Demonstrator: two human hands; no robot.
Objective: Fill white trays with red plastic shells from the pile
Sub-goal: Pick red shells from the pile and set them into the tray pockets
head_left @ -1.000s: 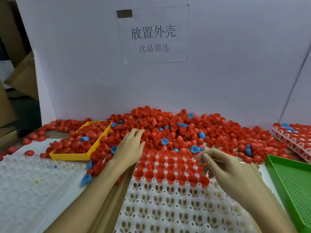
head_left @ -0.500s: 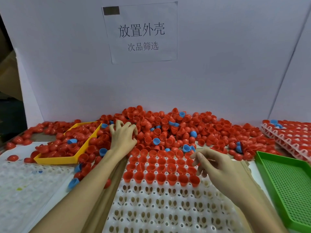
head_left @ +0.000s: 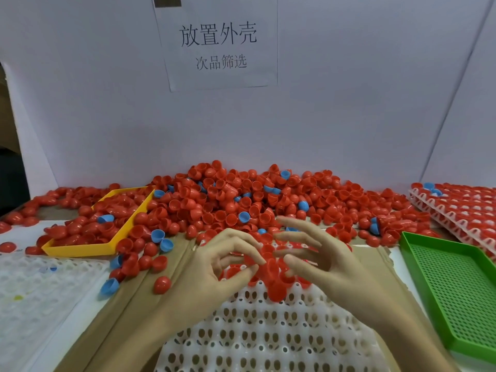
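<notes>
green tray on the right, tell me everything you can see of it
The green tray is a shallow rectangular plastic tray, bright green, with a raised solid rim and a floor perforated all over with small holes. It lies flat at the right edge of the work surface, angled away from the camera, its near end cut off by the frame. Nothing shows inside it. Loose red shells lie just beyond its far corner; neither hand touches it.

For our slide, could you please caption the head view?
Both hands hold red shells over a white tray.
</notes>
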